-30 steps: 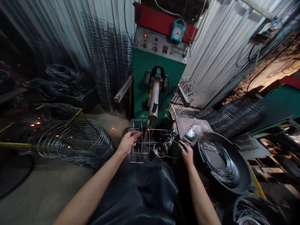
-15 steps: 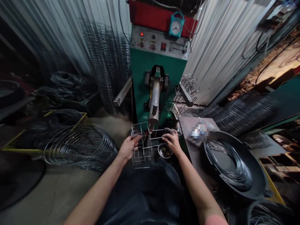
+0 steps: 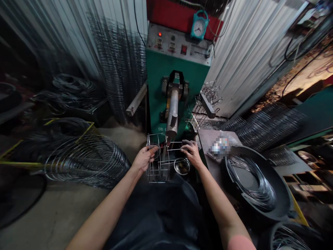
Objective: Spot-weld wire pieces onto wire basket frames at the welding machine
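In front of a green spot welder (image 3: 179, 69), both hands hold up a small wire rack (image 3: 159, 170) beneath the machine's metal electrode arm (image 3: 172, 114). My left hand (image 3: 145, 158) is closed on the rack's left side, thumb pointing right. My right hand (image 3: 191, 152) pinches the right end of thin wires that run left toward the electrode tip (image 3: 168, 141); dark coverings show on some of its fingers. Whether the tip touches the wires I cannot tell. Just below the right hand is a round metal bowl (image 3: 182, 166) with small contents.
Left, a large bundle of wire rings (image 3: 83, 159) lies near a yellow frame. Right, a black basin (image 3: 283, 194) holds coiled wire (image 3: 252, 184) beside a grey tabletop (image 3: 204, 139). Two metal bars (image 3: 136, 100) jut from the welder's sides. A teal clock (image 3: 199, 26) sits on top.
The wire rack has turned slightly, and more of its right-hand wires show below the electrode. The bright glint at the tip has dimmed. Both hands keep their grip; the view has shifted a little.
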A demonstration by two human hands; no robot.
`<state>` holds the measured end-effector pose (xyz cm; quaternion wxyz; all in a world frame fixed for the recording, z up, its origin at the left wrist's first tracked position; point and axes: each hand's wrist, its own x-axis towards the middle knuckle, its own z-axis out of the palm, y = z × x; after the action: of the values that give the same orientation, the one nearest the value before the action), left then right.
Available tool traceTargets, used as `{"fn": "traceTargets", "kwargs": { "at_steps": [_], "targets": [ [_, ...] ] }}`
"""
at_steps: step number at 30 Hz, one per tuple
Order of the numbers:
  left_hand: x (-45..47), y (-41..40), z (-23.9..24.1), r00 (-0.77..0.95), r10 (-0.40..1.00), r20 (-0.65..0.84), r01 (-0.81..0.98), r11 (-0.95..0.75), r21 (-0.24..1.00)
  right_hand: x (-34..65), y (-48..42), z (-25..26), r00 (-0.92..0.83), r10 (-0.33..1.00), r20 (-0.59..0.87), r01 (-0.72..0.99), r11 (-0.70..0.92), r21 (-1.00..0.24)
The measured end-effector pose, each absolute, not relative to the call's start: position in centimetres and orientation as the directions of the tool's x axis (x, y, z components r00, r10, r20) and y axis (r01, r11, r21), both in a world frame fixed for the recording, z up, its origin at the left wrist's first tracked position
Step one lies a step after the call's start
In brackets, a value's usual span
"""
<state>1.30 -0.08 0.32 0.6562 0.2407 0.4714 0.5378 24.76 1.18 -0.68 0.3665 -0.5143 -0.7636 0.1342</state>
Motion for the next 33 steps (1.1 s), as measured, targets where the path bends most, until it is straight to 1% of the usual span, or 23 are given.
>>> {"fn": "traceTargets", "kwargs": {
  "at_steps": [12,19,21,23,25,26,27,30,31,33],
  "targets": [
    [1.2,1.9,0.3,0.005,0.931,-0.366,-0.491,0.321,0.81,25.1,3.2,-0.3,-0.215,0.91,0.355,0.678,0.4,-0.616],
    [1.1,2.4,-0.3,0.011,0.917,-0.399,-0.507,0.349,0.788,25.0,3.7,-0.2,-0.224,0.898,0.379,0.694,0.42,-0.585],
    [1.2,2.3,-0.3,0.02,0.921,-0.388,-0.529,0.339,0.778,24.8,2.8,0.1,-0.159,0.884,0.439,0.719,0.408,-0.563],
    [1.3,2.0,-0.2,0.026,0.927,-0.374,-0.544,0.327,0.773,24.2,0.9,0.1,-0.041,0.843,0.537,0.739,0.387,-0.551],
    [1.4,1.7,-0.2,0.026,0.931,-0.364,-0.551,0.317,0.772,23.2,-1.9,-0.5,0.063,0.805,0.59,0.719,0.374,-0.586],
    [1.5,1.4,-0.2,0.023,0.932,-0.361,-0.555,0.312,0.771,22.5,-3.5,-1.1,0.09,0.813,0.575,0.684,0.369,-0.629],
    [1.6,1.2,-0.2,0.021,0.933,-0.358,-0.559,0.308,0.77,21.7,-5.1,-1.8,0.094,0.846,0.526,0.63,0.358,-0.689],
    [2.0,0.3,-0.4,0.011,0.936,-0.351,-0.564,0.296,0.771,19.0,-9.1,-4.1,0.008,0.966,0.258,0.398,0.233,-0.887],
    [2.1,-0.2,-0.5,0.008,0.938,-0.348,-0.564,0.292,0.773,18.2,-10.0,-4.8,-0.01,0.982,0.186,0.326,0.179,-0.928],
    [2.2,-1.2,-0.4,0.005,0.942,-0.337,-0.56,0.282,0.779,17.0,-11.3,-5.6,0.012,0.992,0.124,0.22,0.118,-0.968]
  ]
}}
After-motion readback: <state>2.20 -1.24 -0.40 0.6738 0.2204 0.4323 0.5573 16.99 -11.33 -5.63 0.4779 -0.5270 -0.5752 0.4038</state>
